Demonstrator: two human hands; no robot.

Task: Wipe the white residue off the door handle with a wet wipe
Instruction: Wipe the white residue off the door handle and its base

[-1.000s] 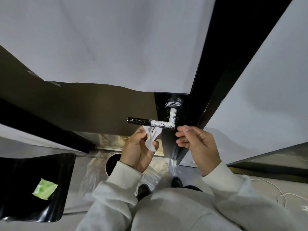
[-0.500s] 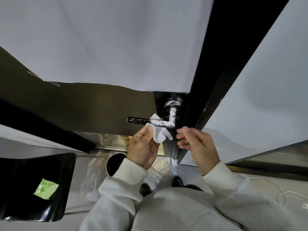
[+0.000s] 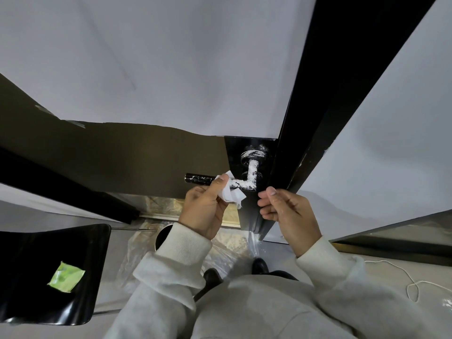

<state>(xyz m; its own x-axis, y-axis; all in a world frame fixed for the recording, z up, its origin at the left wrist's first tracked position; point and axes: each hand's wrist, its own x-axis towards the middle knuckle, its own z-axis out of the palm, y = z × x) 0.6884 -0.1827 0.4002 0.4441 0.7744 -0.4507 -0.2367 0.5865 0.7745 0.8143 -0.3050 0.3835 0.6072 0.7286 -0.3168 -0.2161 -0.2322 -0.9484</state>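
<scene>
white residue (image 3: 241,184) coats the door handle (image 3: 244,183) – left hand (image 3: 205,211) pinches the wet wipe (image 3: 231,193) against its bar, right hand (image 3: 286,211) loosely curled, empty; wiping just starting – next, rub toward the neck.

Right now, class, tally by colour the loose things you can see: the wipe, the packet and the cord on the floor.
White: 2, the wet wipe and the cord.
Green: 1, the wipes packet on the black chair.
Total: 3.
</scene>
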